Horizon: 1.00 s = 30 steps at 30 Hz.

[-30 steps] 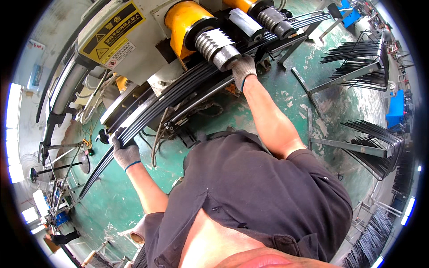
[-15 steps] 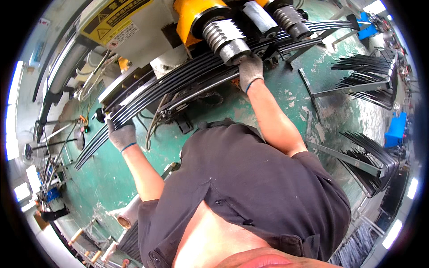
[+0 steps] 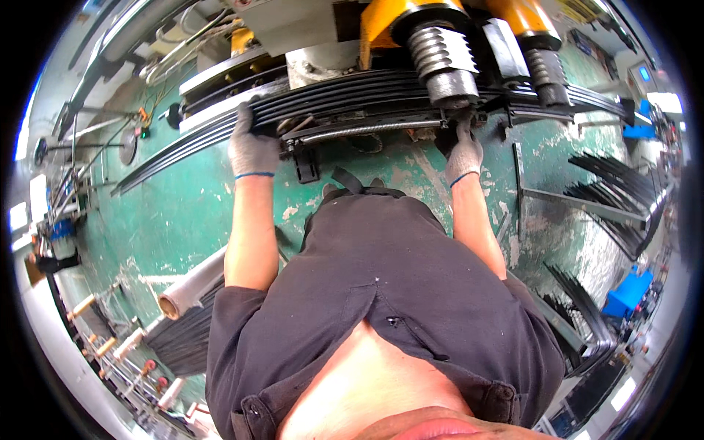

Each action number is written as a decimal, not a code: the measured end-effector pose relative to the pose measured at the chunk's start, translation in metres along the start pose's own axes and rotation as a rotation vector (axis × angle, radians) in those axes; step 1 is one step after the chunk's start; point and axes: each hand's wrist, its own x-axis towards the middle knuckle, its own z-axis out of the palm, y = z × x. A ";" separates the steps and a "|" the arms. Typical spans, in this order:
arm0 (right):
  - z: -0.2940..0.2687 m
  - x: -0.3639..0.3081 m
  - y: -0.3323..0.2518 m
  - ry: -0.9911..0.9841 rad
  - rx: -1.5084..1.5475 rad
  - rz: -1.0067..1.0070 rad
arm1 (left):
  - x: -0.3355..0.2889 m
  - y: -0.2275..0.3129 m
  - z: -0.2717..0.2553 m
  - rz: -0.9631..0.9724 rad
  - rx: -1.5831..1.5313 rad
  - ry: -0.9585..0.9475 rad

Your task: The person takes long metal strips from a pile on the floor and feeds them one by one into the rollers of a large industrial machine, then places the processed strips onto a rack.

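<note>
My gloved left hand (image 3: 253,148) is closed round a bundle of long black bars (image 3: 341,94), its thumb on top and its fingers curled out of sight underneath. The bars run side by side across the machine, their left ends sticking out over the floor. My gloved right hand (image 3: 464,152) grips the bundle's near side, just below a ridged steel cylinder (image 3: 442,59); its fingertips are partly hidden there. Another ridged cylinder (image 3: 546,73) stands to the right. Both hang from yellow housings (image 3: 517,22). A threaded rod (image 3: 352,133) lies along the machine's near edge, between my hands.
Racks of black bent bars (image 3: 612,194) stand at the right, with a blue bin (image 3: 629,292) near them. A cardboard-cored roll (image 3: 187,290) lies at the lower left. Further left is a fan (image 3: 128,145) on the green floor (image 3: 161,220).
The view has turned, and the bars look more level. My left hand sits further right along the bundle, nearer my right hand. The right hand stays beside the steel cylinder.
</note>
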 end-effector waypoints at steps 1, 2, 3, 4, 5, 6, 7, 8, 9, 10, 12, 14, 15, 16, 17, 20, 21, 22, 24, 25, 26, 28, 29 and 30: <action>-0.014 0.015 0.016 -0.053 -0.080 -0.029 | 0.000 -0.006 -0.004 -0.027 -0.033 0.040; -0.047 0.055 0.046 -0.120 -0.132 -0.044 | -0.022 -0.005 0.031 -0.088 -0.004 0.072; -0.051 0.069 0.056 -0.144 -0.109 0.014 | -0.023 -0.005 0.027 -0.133 0.013 0.055; -0.057 0.080 0.065 -0.158 -0.083 0.068 | -0.020 -0.005 0.019 -0.153 0.067 -0.045; -0.065 0.092 0.072 -0.167 -0.057 0.122 | -0.017 -0.004 0.018 -0.168 0.000 -0.029; -0.078 0.103 0.079 -0.182 -0.049 0.181 | -0.021 0.001 0.021 -0.179 -0.049 -0.021; -0.088 0.109 0.089 -0.191 -0.058 0.237 | -0.026 0.010 0.026 -0.130 -0.135 0.020; -0.104 0.118 0.094 -0.190 -0.075 0.299 | -0.027 0.025 0.019 -0.076 -0.148 0.060; -0.123 0.127 0.099 -0.170 -0.111 0.346 | -0.025 0.043 0.010 -0.032 -0.162 0.092; -0.143 0.137 0.105 -0.142 -0.143 0.383 | -0.017 0.065 -0.010 0.002 -0.177 0.057; -0.179 0.151 0.116 -0.071 -0.198 0.434 | -0.010 0.118 -0.039 0.094 -0.181 0.021; -0.212 0.155 0.123 -0.001 -0.238 0.461 | 0.009 0.172 -0.085 0.197 -0.157 0.105; -0.227 0.153 0.126 0.035 -0.250 0.465 | 0.015 0.199 -0.101 0.241 -0.147 0.175; -0.239 0.150 0.127 0.066 -0.266 0.472 | 0.033 0.233 -0.145 0.307 -0.143 0.233; -0.251 0.144 0.130 0.102 -0.271 0.469 | 0.040 0.261 -0.169 0.352 -0.155 0.275; -0.272 0.113 0.138 0.187 -0.269 0.461 | 0.050 0.343 -0.215 0.461 -0.172 0.353; -0.286 0.097 0.155 0.219 -0.234 0.462 | 0.062 0.367 -0.212 0.470 -0.101 0.345; -0.287 0.085 0.160 0.241 -0.222 0.459 | 0.066 0.390 -0.222 0.487 -0.043 0.402; -0.287 0.060 0.171 0.270 -0.200 0.456 | 0.074 0.432 -0.241 0.496 0.030 0.491; -0.284 0.049 0.176 0.280 -0.184 0.452 | 0.079 0.445 -0.249 0.487 0.045 0.523; -0.276 0.046 0.182 0.274 -0.169 0.449 | 0.088 0.456 -0.255 0.493 0.104 0.564; -0.259 0.040 0.182 0.253 -0.158 0.439 | 0.096 0.469 -0.277 0.491 0.221 0.510; -0.250 0.038 0.183 0.238 -0.153 0.440 | 0.097 0.475 -0.288 0.493 0.280 0.485; -0.248 0.029 0.183 0.240 -0.129 0.426 | 0.101 0.458 -0.261 0.475 0.230 0.501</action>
